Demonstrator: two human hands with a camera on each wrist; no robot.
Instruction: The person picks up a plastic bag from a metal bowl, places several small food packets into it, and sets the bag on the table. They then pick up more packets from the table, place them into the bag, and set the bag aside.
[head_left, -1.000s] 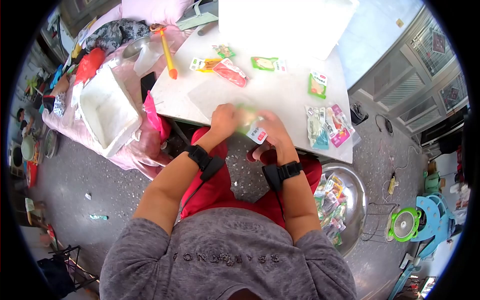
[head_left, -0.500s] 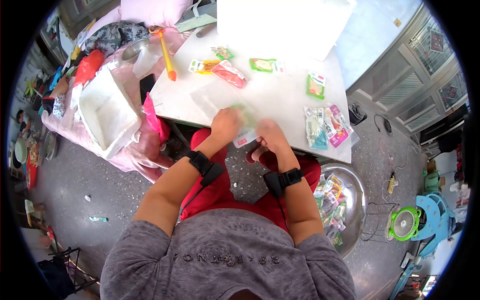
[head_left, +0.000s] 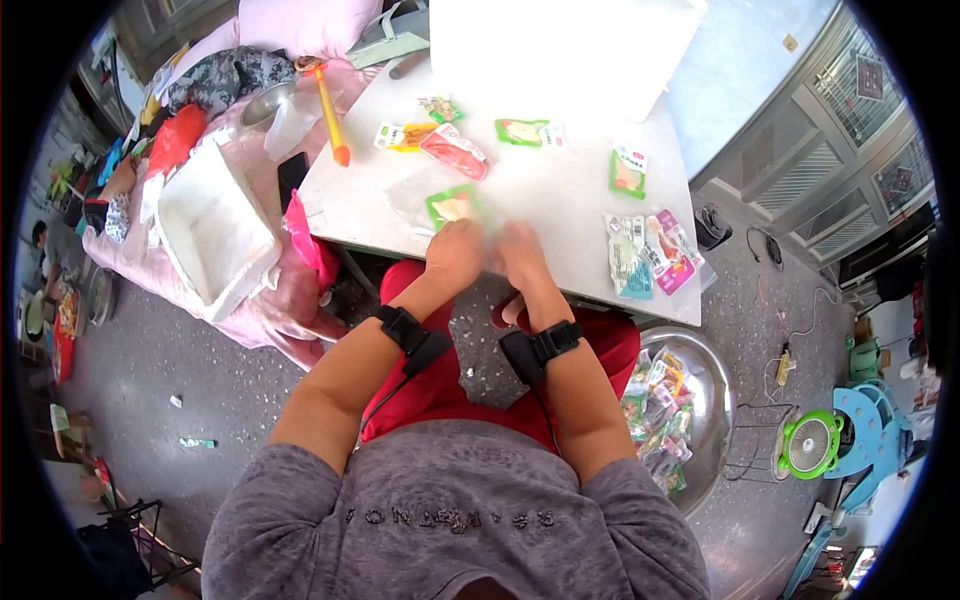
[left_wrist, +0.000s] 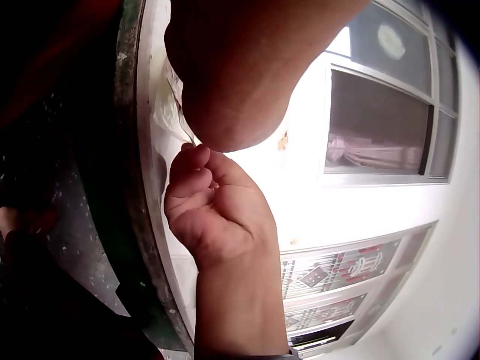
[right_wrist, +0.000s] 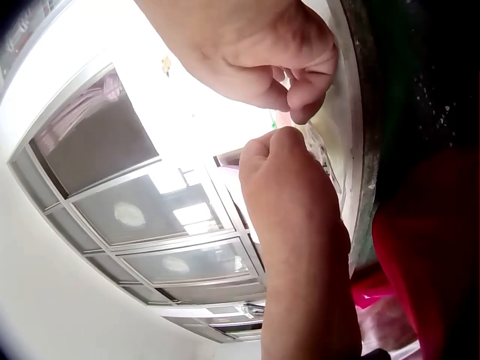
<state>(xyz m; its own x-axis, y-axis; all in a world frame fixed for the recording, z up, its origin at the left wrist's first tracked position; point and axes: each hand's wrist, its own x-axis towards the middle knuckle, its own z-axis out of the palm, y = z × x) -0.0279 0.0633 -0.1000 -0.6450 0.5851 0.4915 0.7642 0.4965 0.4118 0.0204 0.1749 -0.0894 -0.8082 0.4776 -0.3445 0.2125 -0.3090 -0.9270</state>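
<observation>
In the head view, a green-edged food pack (head_left: 452, 206) stands out above my left hand (head_left: 456, 252), whose curled fingers grip its lower edge at the table's front. My right hand (head_left: 519, 256), slightly blurred, is close beside it with fingers bent. The left wrist view shows a thin pack edge running from beside my left hand (left_wrist: 232, 90) to the pinched fingertips of my right hand (left_wrist: 221, 206). Seen from the right wrist, the right hand's (right_wrist: 259, 56) thumb and fingers meet just above my left fist (right_wrist: 292, 176); the hands partly hide the pack.
Several packs lie on the white table (head_left: 555, 230), including a red one (head_left: 455, 152) and a pink one (head_left: 676, 262). A metal basin (head_left: 708, 430) of packs stands at lower right. To the left, a foam box (head_left: 215, 225) rests on a pink cloth.
The pack has moved up and left from between the hands, and its green face shows beyond my left hand. My right hand has shifted slightly left and up, closer to the left.
</observation>
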